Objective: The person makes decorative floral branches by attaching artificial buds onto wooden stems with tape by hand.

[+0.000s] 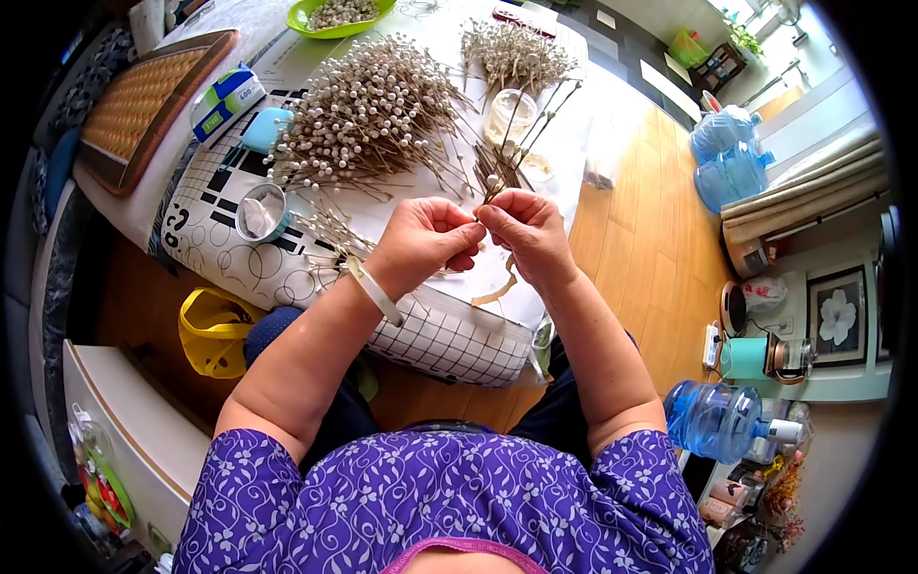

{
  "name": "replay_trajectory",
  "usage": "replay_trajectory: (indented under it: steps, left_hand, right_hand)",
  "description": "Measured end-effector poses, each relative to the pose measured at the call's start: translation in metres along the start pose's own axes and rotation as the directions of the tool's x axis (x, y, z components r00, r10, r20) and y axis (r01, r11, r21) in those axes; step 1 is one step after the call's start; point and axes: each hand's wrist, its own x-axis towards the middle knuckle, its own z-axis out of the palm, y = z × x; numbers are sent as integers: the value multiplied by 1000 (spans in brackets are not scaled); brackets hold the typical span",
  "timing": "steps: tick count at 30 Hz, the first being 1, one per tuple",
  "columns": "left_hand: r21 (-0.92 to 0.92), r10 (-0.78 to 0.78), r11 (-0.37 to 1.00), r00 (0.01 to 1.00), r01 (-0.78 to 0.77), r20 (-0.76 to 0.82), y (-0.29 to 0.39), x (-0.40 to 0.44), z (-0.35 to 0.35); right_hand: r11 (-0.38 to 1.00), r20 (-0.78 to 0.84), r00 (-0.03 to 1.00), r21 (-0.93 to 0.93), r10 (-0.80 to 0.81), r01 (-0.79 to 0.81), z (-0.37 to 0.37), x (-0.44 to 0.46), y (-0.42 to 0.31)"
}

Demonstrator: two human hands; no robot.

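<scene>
My left hand (427,241), with a pale bangle (375,291) on its wrist, is pinched close to my right hand over the table's near side. Between the thumb and finger of my right hand (528,234) is a dark thin stem (493,188) with a small pale bud at its top. What my left fingertips hold is too small to make out. Beyond them lie a large heap of white-budded stems (368,115), a smaller bunch (516,55) and a bundle of bare brown twigs (497,165). A curled tan strip (504,287) hangs below my right hand.
On the table stand a clear tub (510,115), a small tin with white contents (262,212), a blue-green box (228,103), a light blue case (267,130) and a green bowl (368,27). A yellow bag (212,335) is at the left; water bottles (715,421) stand right.
</scene>
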Motion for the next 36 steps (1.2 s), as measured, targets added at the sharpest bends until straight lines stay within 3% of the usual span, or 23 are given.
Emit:
replay_trajectory:
  steps: [8, 20, 22, 23, 25, 27, 29, 30, 31, 36]
  left_hand:
    - [7, -87, 996, 991, 87, 105, 0, 1, -3]
    - [-63, -69, 995, 995, 73, 69, -6, 1, 3]
    - [144, 76, 986, 994, -85, 73, -5, 4, 2]
    - [195, 121, 974, 993, -119, 2, -7, 5, 3]
    - [142, 166, 976, 986, -168, 25, -14, 8, 2]
    - [38, 229, 972, 972, -231, 62, -11, 7, 6]
    - [70, 259, 963, 965, -261, 37, -14, 8, 3]
    - [101, 294, 951, 956, -294, 12, -17, 9, 2]
    - [9, 298, 954, 954, -298, -33, -19, 11, 3]
    - [91, 337, 939, 941, -333, -32, -17, 13, -8]
  right_hand:
    - [998, 41, 998, 10, 55, -56, -5, 1, -1]
    - [998, 87, 995, -28, 54, -52, -9, 2, -5]
    - [993, 109, 993, -111, 45, -33, -13, 4, -2]
    - [979, 101, 995, -204, 24, -3, -13, 4, -2]
    - [918, 95, 995, -390, -37, 72, -6, 2, -7]
    - [915, 118, 993, -397, -25, 71, 1, 1, -7]
    - [912, 125, 991, -399, -51, 97, 0, 1, -3]
    - [923, 111, 994, -382, -6, 48, -1, 1, -6]
    - [931, 98, 994, -365, 38, 0, -1, 2, -7]
    - [916, 143, 990, -397, 1, 57, -6, 1, -1]
